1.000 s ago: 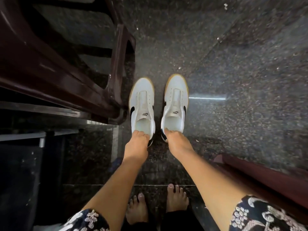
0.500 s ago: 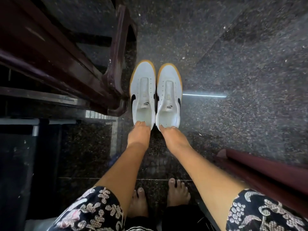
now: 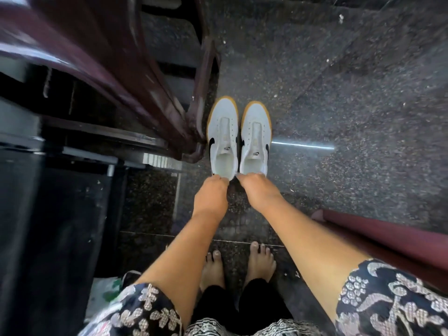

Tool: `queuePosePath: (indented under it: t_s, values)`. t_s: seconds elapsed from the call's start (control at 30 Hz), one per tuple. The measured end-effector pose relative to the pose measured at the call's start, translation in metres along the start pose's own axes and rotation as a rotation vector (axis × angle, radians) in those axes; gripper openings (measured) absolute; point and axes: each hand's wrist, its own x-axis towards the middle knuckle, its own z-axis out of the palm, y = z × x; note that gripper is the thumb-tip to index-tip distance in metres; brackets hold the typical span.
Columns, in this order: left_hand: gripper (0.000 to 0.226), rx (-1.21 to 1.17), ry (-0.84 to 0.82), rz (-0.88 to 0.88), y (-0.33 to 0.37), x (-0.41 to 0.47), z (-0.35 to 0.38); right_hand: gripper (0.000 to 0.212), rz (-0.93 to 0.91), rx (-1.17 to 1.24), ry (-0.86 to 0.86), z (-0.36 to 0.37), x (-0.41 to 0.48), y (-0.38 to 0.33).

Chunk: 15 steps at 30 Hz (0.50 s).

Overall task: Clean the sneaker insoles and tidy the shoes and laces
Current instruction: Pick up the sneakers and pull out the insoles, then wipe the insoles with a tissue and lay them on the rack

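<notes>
Dark chair leg (image 3: 201, 98) stood just beside left sneaker (image 3: 221, 132), on its outer side. At that heel, left hand (image 3: 211, 197) was curled, pinching the rim. Close alongside on the floor (image 3: 339, 93) sat right sneaker (image 3: 254, 132), right hand (image 3: 257, 190) pinching its heel likewise. No laces visible. Judgement: level both toes, keep clear of leg, release both heels together.
</notes>
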Motion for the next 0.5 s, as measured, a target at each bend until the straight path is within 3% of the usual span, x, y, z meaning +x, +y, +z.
queuePosePath:
  t_s: [0.17,0.33,0.5]
  values:
    - [0.030,-0.271,0.280,-0.117,0.008,-0.077,-0.085,0.055,-0.081,0.086,0.128,-0.064,-0.049,-0.072]
    - [0.026,-0.404,0.611,-0.259,-0.009,-0.172,-0.169,0.044,-0.253,0.134,0.336,-0.128,-0.101,-0.181]
    - [0.019,-0.489,0.875,-0.421,-0.032,-0.251,-0.227,0.037,-0.491,0.162,0.353,-0.163,-0.160,-0.291]
